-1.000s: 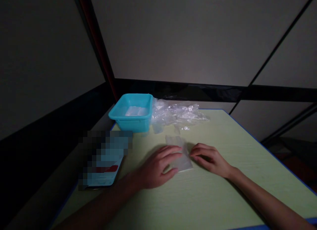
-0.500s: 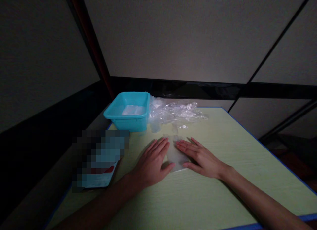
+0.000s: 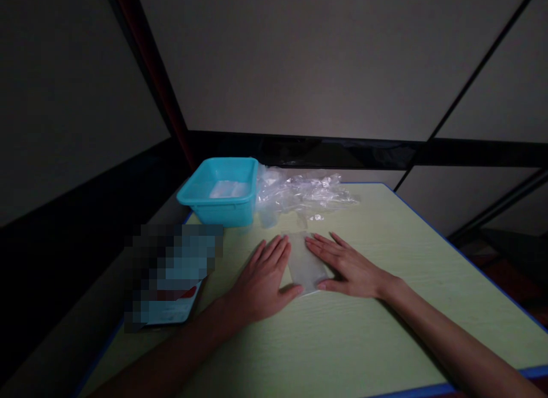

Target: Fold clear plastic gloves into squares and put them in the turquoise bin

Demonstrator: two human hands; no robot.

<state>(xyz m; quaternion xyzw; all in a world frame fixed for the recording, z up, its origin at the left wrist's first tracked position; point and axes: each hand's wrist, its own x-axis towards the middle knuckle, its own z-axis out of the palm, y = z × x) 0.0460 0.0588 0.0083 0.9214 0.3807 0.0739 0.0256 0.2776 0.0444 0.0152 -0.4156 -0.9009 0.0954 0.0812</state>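
A small translucent plastic bag (image 3: 306,264) lies flat on the pale green table (image 3: 411,324), its lower edge toward me. My left hand (image 3: 265,281) rests palm down along the bag's left side, fingers stretched forward and thumb at the near left corner. On the other side, my right hand (image 3: 346,266) lies flat with its fingertips on the bag's right edge and its thumb near the lower right corner. Neither hand grips anything. Whether the bag holds something inside, I cannot tell.
A turquoise plastic basket (image 3: 226,212) with white sheets (image 3: 230,189) inside stands at the back left. Beside it lies a heap of crumpled clear plastic (image 3: 299,193). A phone-like device (image 3: 171,312), partly blurred out, lies at the left edge. A wall rises behind.
My right fingers have slid slightly outward to the right edge of the bag, uncovering more of its middle. My left hand has hardly moved.
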